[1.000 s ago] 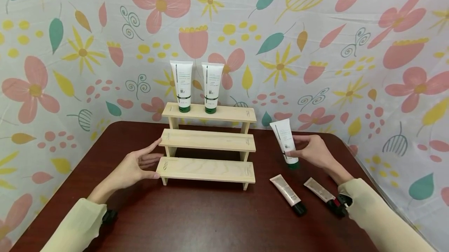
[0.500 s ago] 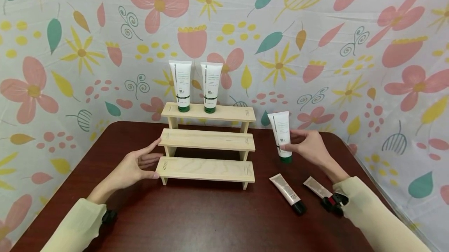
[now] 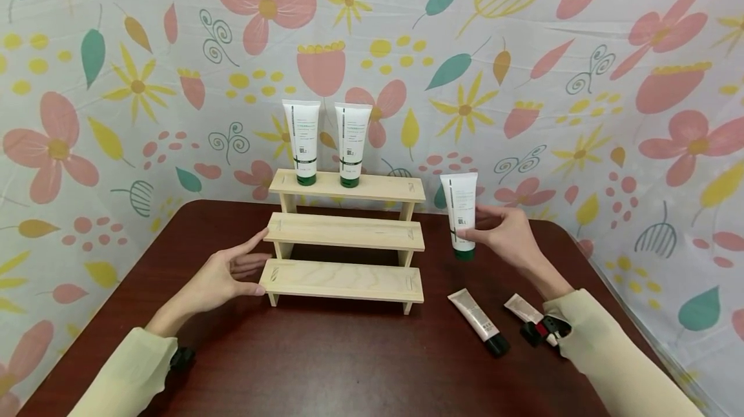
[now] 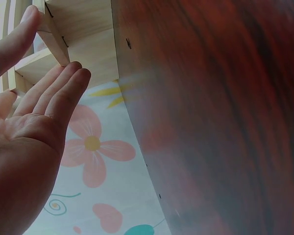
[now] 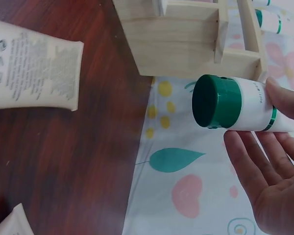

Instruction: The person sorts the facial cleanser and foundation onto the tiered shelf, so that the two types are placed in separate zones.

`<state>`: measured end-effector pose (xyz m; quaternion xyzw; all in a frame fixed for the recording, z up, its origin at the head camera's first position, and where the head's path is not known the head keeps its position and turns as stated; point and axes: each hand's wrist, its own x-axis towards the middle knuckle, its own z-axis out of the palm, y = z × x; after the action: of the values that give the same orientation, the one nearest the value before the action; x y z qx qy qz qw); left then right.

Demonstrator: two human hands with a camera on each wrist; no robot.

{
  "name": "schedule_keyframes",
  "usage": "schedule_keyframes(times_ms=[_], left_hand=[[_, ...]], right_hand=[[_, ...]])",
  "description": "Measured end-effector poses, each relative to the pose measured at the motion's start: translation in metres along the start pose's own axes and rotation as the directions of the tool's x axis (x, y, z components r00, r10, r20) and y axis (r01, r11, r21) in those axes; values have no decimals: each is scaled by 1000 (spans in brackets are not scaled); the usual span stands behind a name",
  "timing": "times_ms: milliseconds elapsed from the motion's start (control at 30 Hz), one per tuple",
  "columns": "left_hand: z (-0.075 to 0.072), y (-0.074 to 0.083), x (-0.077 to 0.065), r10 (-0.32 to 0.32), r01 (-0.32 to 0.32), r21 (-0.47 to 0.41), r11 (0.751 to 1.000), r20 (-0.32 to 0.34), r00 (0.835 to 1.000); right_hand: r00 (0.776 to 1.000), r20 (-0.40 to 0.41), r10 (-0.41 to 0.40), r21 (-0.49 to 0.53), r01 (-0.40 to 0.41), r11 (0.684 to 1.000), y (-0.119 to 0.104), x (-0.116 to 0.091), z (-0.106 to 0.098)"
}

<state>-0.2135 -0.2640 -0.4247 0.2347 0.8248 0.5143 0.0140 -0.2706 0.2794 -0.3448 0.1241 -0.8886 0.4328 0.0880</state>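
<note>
My right hand [image 3: 506,236] pinches a white squeeze tube with a green cap [image 3: 462,210], holding it upright, cap down, right of the three-tier wooden shelf [image 3: 343,278]. The right wrist view shows its green cap [image 5: 216,102] raised off the table, thumb on one side and fingers on the other. At the shelf's left end, my left hand [image 3: 217,275] rests its outstretched fingertips and thumb against the steps; in the left wrist view its straight fingers [image 4: 63,93] touch the wooden side. Two matching tubes, the left one [image 3: 302,142] and the right one [image 3: 351,144], stand on the top step.
A pinkish tube with a black cap [image 3: 478,321] lies on the dark red-brown table [image 3: 325,365], right of the shelf. Another pinkish tube [image 3: 523,307] lies farther right, partly hidden by the right wrist's camera strap. A floral cloth [image 3: 395,4] hangs behind the table.
My right hand has lifted the white tube and moved it left toward the shelf, turning it from tilted to nearly upright. The left hand stays at the shelf's end.
</note>
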Motion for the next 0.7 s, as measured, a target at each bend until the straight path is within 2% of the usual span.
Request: schedule_keyframes(times_ms=[167,433,700], left_hand=[[0,-1,0,-1,1,0,1000,-3,1000],[1,-1,0,2,-2,0,1000,-1,1000],[1,0,1,8,-8,3,1000,-3,1000]], right_hand=[[999,-27,-20,-6,20,1000,-9,4,4],[995,-84,-47,52,51,997,-32,10,3],[996,-87,-28,106,37,994,-57,21,4]])
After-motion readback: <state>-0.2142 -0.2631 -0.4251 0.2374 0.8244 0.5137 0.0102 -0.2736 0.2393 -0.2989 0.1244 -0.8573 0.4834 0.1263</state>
